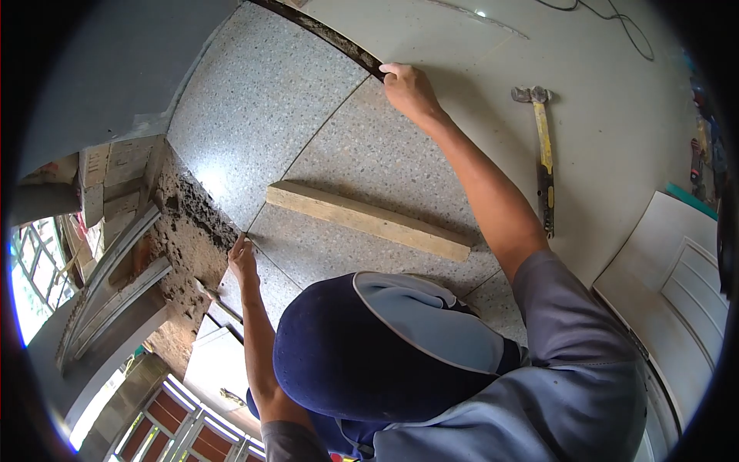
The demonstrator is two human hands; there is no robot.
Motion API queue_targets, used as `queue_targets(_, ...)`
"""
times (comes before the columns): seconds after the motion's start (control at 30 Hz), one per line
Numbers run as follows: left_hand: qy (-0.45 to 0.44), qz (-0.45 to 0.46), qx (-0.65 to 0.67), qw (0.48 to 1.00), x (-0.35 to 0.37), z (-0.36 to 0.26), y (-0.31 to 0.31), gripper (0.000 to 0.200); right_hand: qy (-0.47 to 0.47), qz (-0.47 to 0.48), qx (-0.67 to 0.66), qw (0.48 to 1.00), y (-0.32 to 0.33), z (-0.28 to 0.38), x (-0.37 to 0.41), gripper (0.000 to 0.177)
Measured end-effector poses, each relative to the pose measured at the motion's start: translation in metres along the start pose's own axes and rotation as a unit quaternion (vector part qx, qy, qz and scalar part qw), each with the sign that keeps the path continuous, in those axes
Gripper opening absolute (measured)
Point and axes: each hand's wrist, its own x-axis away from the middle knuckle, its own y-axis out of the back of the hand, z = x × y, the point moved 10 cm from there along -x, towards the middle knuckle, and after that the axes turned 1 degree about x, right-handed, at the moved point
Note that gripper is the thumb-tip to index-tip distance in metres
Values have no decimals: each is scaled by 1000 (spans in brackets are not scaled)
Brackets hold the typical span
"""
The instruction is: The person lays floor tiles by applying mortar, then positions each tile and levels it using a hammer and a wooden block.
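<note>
Speckled grey floor tiles [350, 150] lie side by side with narrow seams. My left hand [242, 260] is closed, fingertips at the tile edge where a seam meets dark, loose soil [202, 208]. At the far end of the same seam, my right hand [410, 94] has its fingers curled at the tile edge, beside a dark gap [339, 42]. Whatever either hand grips there is too small or hidden to make out. Between my arms a wooden block [369, 221] lies across the tiles.
A hammer [543, 154] with a yellow and black handle rests on the pale floor [600, 115] to the right. Another handled tool [219, 300] lies by the soil. A white panel [670, 285] stands at right. A cap [339, 346] covers the lower middle.
</note>
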Motion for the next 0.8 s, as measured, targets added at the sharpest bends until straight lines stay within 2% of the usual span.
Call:
queue_targets(0.07, 15, 34, 67, 997, 5, -4, -4, 47, -3, -23, -8, 1000, 27, 6, 18, 39)
queue_targets(0.17, 49, 46, 90, 994, 13, -14, -1, 48, -67, -27, -6, 997, 72, -1, 50, 38)
queue_targets(0.2, 54, 39, 74, 995, 12, -15, 4, 48, 32, -136, 8, 990, 92, 2, 60, 36)
queue_targets(0.27, 61, 24, 40, 997, 1, -16, 16, 49, 59, -193, 65, 977, 113, -13, 76, 31)
queue_targets(0.37, 28, 2, 9, 1000, -26, -26, 34, 47, 168, -227, 152, 947, 121, -7, 70, 26)
queue_targets(0.47, 30, -5, -45, 999, -41, -58, 38, 49, 260, -227, 167, 924, 101, 7, 34, 23)
queue_targets(0.53, 11, -16, -96, 995, -80, -55, 48, 50, 300, -227, 189, 907, 81, 17, 2, 23)
queue_targets(0.57, 5, -13, -111, 994, -69, -86, 44, 51, 315, -221, 204, 900, 70, 23, -15, 24)
queue_targets(0.63, -17, -16, -121, 992, -90, -98, 44, 51, 343, -207, 236, 885, 53, 38, -44, 27)
queue_targets(0.7, -66, -15, -140, 988, -121, -107, 43, 51, 350, -197, 206, 892, 53, 49, -61, 22)
queue_targets(0.73, -14, -13, -112, 993, -135, -94, 45, 51, 354, -190, 192, 896, 52, 51, -68, 19)
queue_targets(0.77, -30, -16, -110, 993, -149, -91, 43, 51, 280, -119, 195, 932, 35, 24, -86, 21)
queue_targets(0.8, -45, -18, -109, 993, -161, -92, 44, 51, 297, -141, 192, 925, 37, 26, -83, 22)
